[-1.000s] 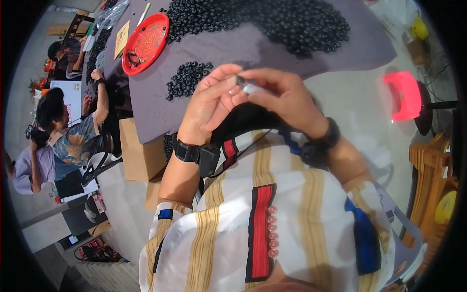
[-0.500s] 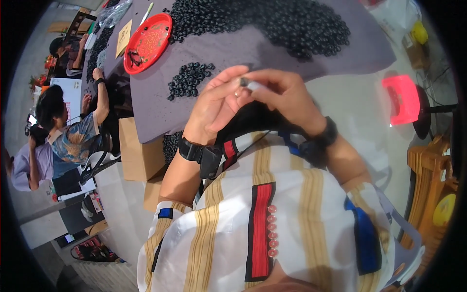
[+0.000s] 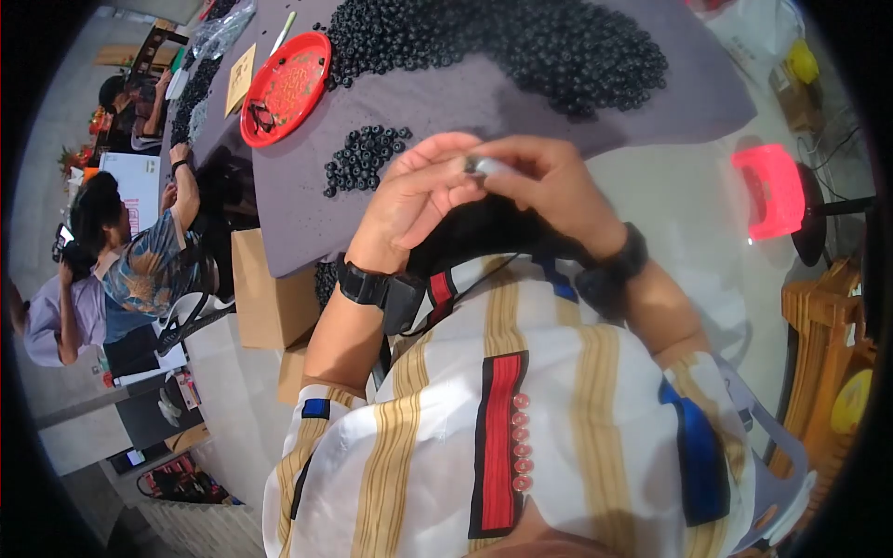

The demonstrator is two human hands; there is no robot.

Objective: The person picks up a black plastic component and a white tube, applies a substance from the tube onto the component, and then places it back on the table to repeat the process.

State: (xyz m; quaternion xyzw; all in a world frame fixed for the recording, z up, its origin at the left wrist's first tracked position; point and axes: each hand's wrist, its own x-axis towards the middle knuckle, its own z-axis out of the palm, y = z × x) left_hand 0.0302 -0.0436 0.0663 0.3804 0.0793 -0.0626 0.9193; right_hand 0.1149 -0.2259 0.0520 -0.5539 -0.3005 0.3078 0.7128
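Okay, so my left hand [image 3: 405, 191] is pinched narrow on a small dark piece [image 3: 472, 166], up around the near edge of the grey-purple cloth [image 3: 419, 100]. My right hand [image 3: 558, 186] grips a pale slim thing [image 3: 493, 168] right by it; too blurry to tell what, or if they touch. Imo the trick is anchoring with the left fingertips and making tiny, light moves with the right. Careful of the small black pile [image 3: 363, 158] just beyond on the left, a slip could scatter it.
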